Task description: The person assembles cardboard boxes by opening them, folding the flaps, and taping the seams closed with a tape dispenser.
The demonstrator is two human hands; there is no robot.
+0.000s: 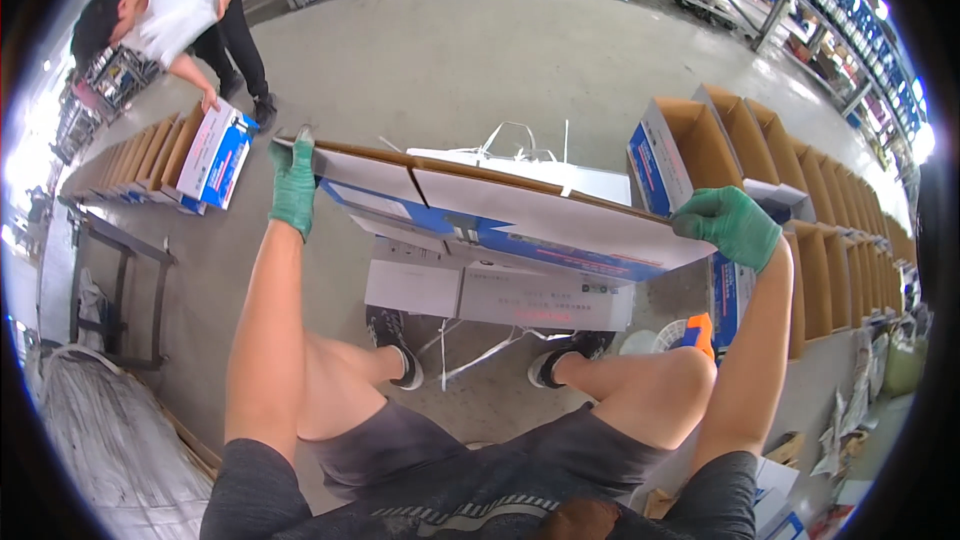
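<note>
A flattened cardboard box [500,225], white and blue outside with brown edges, is stretched between my two green-gloved hands. My left hand [293,183] grips its far left corner, fingers closed over the edge. At the opposite end my right hand [735,227] is closed on the right corner. Below the held box, a stack of white flattened boxes [415,285] lies on the floor between my feet. Loose white strapping [480,345] trails from under this stack, and more of it loops up behind.
On the right stand rows of opened brown boxes [765,145]. An orange-handled tool [699,333] is by my right knee. At the far left a person [180,0] bends over another row of boxes [150,155]. A metal frame [125,280] stands left, near plastic-wrapped material [110,440].
</note>
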